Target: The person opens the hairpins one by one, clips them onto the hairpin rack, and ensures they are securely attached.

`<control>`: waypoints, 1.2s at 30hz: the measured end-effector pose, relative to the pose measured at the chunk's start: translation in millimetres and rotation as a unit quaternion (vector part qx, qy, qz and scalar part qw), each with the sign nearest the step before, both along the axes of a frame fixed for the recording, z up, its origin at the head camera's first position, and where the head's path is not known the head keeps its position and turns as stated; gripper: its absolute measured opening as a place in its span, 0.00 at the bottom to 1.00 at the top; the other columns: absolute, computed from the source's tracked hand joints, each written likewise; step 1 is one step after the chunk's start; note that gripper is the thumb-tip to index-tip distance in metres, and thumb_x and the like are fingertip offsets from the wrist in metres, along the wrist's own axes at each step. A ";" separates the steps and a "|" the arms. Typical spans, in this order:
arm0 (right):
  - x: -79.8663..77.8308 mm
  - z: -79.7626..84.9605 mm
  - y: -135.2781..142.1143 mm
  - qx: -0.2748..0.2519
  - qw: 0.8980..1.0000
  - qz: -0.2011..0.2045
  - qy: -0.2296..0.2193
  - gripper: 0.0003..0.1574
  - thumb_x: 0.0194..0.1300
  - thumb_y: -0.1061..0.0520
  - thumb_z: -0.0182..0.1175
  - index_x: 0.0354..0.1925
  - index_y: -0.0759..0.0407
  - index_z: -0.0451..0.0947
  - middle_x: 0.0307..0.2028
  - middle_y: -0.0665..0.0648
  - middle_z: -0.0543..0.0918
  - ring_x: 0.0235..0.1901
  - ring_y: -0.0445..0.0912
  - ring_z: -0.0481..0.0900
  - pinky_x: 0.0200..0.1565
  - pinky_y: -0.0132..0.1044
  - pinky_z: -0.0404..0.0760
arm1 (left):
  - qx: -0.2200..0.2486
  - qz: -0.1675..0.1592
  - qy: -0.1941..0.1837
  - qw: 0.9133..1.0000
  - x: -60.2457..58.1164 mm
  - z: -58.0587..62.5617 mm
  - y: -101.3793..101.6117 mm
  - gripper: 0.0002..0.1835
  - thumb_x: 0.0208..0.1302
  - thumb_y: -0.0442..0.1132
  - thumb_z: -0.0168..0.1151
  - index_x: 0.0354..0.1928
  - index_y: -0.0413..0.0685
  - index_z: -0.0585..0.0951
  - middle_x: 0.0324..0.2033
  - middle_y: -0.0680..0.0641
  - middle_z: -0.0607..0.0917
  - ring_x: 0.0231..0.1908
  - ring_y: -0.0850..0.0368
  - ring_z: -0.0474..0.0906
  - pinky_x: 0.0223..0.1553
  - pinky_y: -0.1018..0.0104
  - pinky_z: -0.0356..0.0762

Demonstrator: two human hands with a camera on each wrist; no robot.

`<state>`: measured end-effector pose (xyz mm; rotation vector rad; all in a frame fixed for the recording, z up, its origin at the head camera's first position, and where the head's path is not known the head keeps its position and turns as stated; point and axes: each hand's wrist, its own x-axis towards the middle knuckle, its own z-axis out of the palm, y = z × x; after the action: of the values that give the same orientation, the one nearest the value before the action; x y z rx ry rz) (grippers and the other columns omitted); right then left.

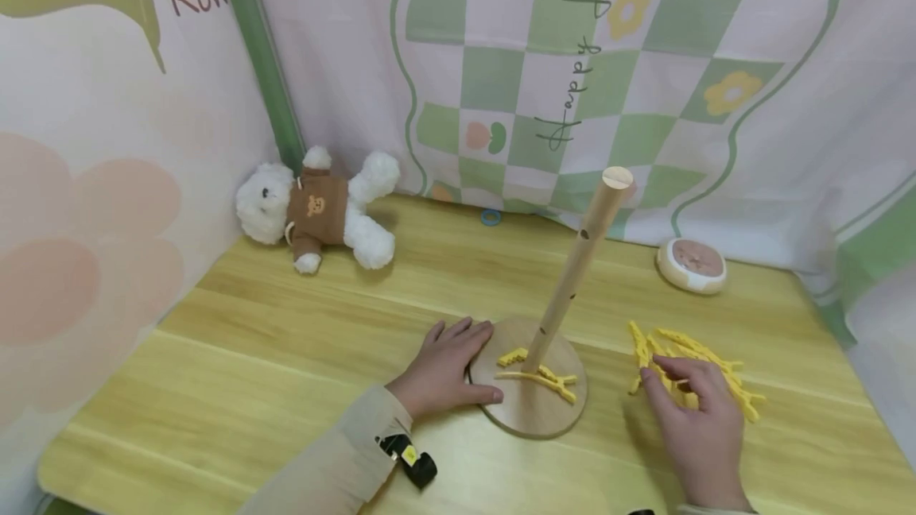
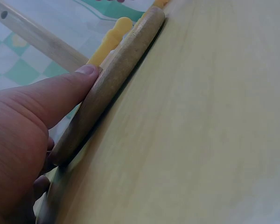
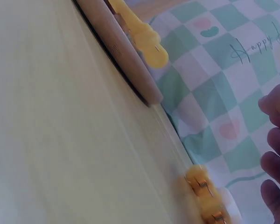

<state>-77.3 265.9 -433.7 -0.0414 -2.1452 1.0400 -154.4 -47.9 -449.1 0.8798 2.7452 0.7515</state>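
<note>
A round wooden base (image 1: 547,421) carries an upright post (image 1: 572,284) with small dark holes along it. My left hand (image 1: 445,372) rests at the base's left edge, fingers extended, its thumb (image 2: 67,88) against the rim. Yellow branch-shaped pieces (image 1: 551,379) lie on the base around the post's foot. To the right, my right hand (image 1: 700,420) hovers over a pile of similar yellow branch pieces (image 1: 708,354), partly covering it. Thumb and index finger are near each other there. In the right wrist view, the loosely bent fingers (image 3: 274,163) show nothing between them.
At the back left a white plush toy (image 1: 318,209) in a brown top lies on the table (image 1: 286,340). A small blue ring (image 1: 490,217) lies by the back curtain (image 1: 494,78). A round white device (image 1: 692,266) with a pinkish top stands at the back right.
</note>
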 end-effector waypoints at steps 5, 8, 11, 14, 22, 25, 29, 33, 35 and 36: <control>1.4 1.7 13.1 -0.004 0.999 -0.045 -0.008 0.16 0.50 0.72 0.73 0.41 0.70 0.85 0.40 0.30 0.74 0.43 0.26 0.71 0.44 0.23 0.66 | 0.001 -0.002 0.002 1.000 0.3 -1.7 -0.5 0.54 0.58 0.69 0.66 0.78 0.49 0.58 0.76 0.51 0.60 0.77 0.48 0.48 0.75 0.43 0.36; 0.4 0.1 24.4 -0.014 0.996 -0.070 -0.050 0.19 0.52 0.69 0.74 0.45 0.68 0.85 0.41 0.33 0.73 0.43 0.27 0.69 0.46 0.23 0.64 | 0.002 -0.001 0.003 1.000 0.1 -2.2 -1.5 0.54 0.58 0.69 0.66 0.78 0.49 0.58 0.76 0.51 0.60 0.77 0.48 0.48 0.75 0.43 0.36; 0.5 -1.1 38.1 0.005 0.989 -0.082 -0.122 0.25 0.55 0.62 0.74 0.52 0.65 0.83 0.46 0.44 0.76 0.45 0.35 0.69 0.47 0.24 0.62 | 0.003 -0.001 0.002 1.000 0.4 -1.3 -2.4 0.53 0.58 0.68 0.66 0.78 0.49 0.58 0.76 0.50 0.61 0.77 0.48 0.48 0.75 0.43 0.35; 1.9 -1.8 53.5 0.045 0.978 -0.068 -0.192 0.33 0.59 0.54 0.73 0.60 0.64 0.77 0.55 0.60 0.74 0.52 0.49 0.70 0.52 0.32 0.63 | 0.007 -0.002 -0.001 1.000 1.0 -0.1 -2.9 0.53 0.58 0.67 0.67 0.78 0.49 0.58 0.76 0.50 0.61 0.77 0.48 0.49 0.75 0.43 0.36; 4.7 -5.6 89.3 0.088 0.962 -0.026 -0.257 0.48 0.65 0.47 0.68 0.71 0.72 0.62 0.63 0.82 0.64 0.59 0.75 0.61 0.56 0.74 0.60 | 0.008 0.000 -0.003 1.000 2.4 1.7 -2.8 0.53 0.58 0.67 0.67 0.78 0.49 0.58 0.76 0.50 0.61 0.77 0.48 0.49 0.75 0.43 0.36; 5.6 -6.3 100.9 0.094 0.954 -0.035 -0.283 0.51 0.66 0.44 0.66 0.72 0.72 0.58 0.63 0.84 0.62 0.59 0.78 0.59 0.55 0.74 0.59 | 0.007 0.000 -0.002 1.000 2.2 0.8 -2.7 0.53 0.58 0.68 0.66 0.78 0.50 0.58 0.76 0.51 0.61 0.77 0.48 0.49 0.75 0.43 0.36; 7.4 -8.1 121.1 0.083 0.939 -0.042 -0.330 0.58 0.67 0.39 0.64 0.74 0.73 0.51 0.65 0.86 0.59 0.62 0.81 0.55 0.58 0.76 0.55 | 0.006 -0.002 0.001 1.000 1.5 0.0 -2.5 0.53 0.58 0.68 0.66 0.78 0.50 0.59 0.76 0.51 0.61 0.77 0.48 0.49 0.75 0.43 0.36; 11.7 -14.1 141.0 0.077 0.921 -0.059 -0.376 0.62 0.67 0.34 0.62 0.74 0.76 0.48 0.64 0.86 0.59 0.61 0.81 0.55 0.59 0.75 0.55 | 0.006 -0.003 0.000 1.000 0.9 0.3 -1.6 0.53 0.58 0.68 0.66 0.78 0.49 0.59 0.76 0.51 0.61 0.77 0.48 0.49 0.75 0.43 0.36; 14.1 -16.6 146.3 0.088 0.915 -0.067 -0.387 0.61 0.67 0.34 0.61 0.72 0.79 0.50 0.63 0.86 0.61 0.60 0.80 0.57 0.58 0.74 0.57 | 0.004 -0.004 0.000 1.000 0.5 0.0 -1.3 0.54 0.58 0.68 0.66 0.78 0.50 0.58 0.76 0.51 0.61 0.77 0.48 0.48 0.75 0.43 0.36; 15.1 -16.8 147.8 0.095 0.914 -0.066 -0.389 0.60 0.67 0.34 0.61 0.71 0.79 0.52 0.62 0.87 0.61 0.59 0.80 0.57 0.58 0.74 0.57 | 0.003 -0.004 0.001 1.000 0.4 -0.1 -1.3 0.54 0.58 0.69 0.66 0.78 0.50 0.58 0.76 0.51 0.60 0.77 0.49 0.48 0.75 0.43 0.36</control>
<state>-62.2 413.7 -450.4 -0.5903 -2.8945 0.7971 -154.1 -49.2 -449.1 0.8940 2.7410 0.7574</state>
